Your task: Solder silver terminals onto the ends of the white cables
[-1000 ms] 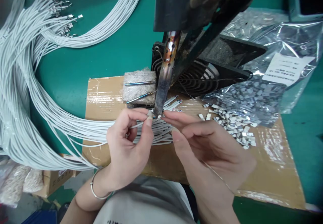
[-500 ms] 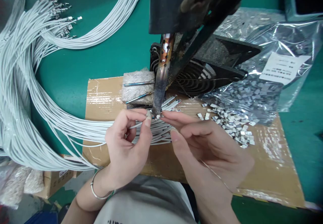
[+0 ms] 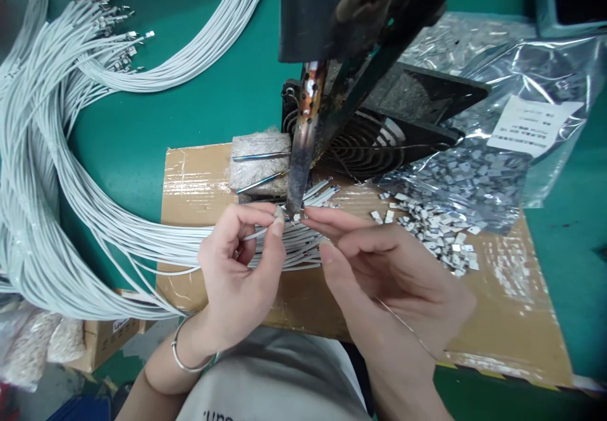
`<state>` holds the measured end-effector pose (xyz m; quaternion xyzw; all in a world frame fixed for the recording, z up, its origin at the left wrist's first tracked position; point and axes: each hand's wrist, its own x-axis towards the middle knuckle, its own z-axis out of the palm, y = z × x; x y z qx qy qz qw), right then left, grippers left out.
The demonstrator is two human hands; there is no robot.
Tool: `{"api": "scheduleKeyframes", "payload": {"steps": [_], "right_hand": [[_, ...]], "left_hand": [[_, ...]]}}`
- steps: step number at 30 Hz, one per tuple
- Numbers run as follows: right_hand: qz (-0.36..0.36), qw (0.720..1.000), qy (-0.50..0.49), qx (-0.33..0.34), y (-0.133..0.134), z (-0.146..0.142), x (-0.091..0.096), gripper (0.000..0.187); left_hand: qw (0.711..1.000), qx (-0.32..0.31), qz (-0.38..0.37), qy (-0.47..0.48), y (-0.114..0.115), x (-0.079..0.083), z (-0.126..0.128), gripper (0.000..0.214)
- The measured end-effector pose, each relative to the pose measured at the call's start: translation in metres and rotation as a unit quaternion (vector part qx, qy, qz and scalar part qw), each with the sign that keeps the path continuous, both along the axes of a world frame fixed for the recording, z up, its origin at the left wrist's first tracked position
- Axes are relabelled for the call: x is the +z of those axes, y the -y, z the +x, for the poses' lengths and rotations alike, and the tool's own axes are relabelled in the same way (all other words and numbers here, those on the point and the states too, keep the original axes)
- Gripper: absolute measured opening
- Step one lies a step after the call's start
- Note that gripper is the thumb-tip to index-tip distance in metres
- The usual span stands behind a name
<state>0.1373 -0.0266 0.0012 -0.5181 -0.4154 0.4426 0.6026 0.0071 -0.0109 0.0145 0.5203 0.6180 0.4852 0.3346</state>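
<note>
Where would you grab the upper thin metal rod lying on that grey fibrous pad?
Probably its left end, pinched from above, coming from the left: the thin metal rod lies flat across the grey fibrous pad, and its right end runs close to the scorched metal barrel, likely hot.

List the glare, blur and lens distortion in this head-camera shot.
Head view: glare whitens the plastic bag and streaks the taped cardboard; the dark fixture at the top, close to the lens, is soft; wide-lens bending is hard to judge on the looped white wires at left; the left hand and right hand at centre are sharp, evenly lit.
</note>
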Motion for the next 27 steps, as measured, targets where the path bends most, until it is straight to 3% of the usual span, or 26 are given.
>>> {"api": "scheduleKeyframes", "payload": {"steps": [27], "right_hand": [[0.015, 1.0, 0.008, 0.011, -0.0012, 0.001, -0.004, 0.022]], "left_hand": [[1.0, 0.007, 0.002, -0.012, -0.0009, -0.0012, -0.001, 0.011]]}}
